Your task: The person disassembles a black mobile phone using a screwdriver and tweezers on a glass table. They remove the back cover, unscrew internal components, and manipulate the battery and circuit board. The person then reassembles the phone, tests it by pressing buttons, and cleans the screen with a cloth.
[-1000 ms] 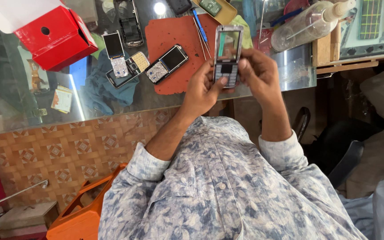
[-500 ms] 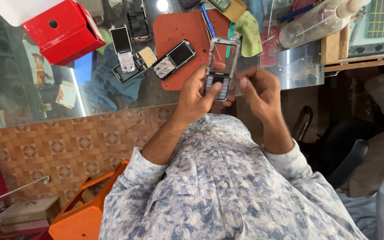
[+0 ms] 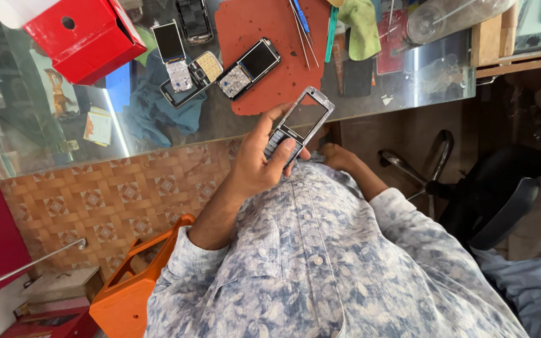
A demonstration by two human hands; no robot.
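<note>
My left hand (image 3: pixel 259 164) grips a silver bar phone (image 3: pixel 300 123) with a dark screen, thumb resting on its keypad, fingers curled round its far side. The phone hangs over the near edge of the glass counter (image 3: pixel 408 81), just in front of my patterned shirt. My right hand (image 3: pixel 338 156) is low against the shirt, right of the phone and apart from it, with its fingers hidden. On the orange mat (image 3: pixel 248 22) beyond lies another opened phone (image 3: pixel 248 60).
Two more dismantled phones (image 3: pixel 186 69) lie on a blue cloth (image 3: pixel 154 109). A red box (image 3: pixel 86 36), thin tools (image 3: pixel 302 25), a green cloth (image 3: pixel 361 22) and a plastic bottle (image 3: pixel 452 15) crowd the counter. An orange stool (image 3: pixel 126 294) stands lower left, a black chair (image 3: pixel 496 200) right.
Both hands held the phone above the orange mat. My right hand has let go and dropped to my shirt. My left hand has drawn the phone back toward my body.
</note>
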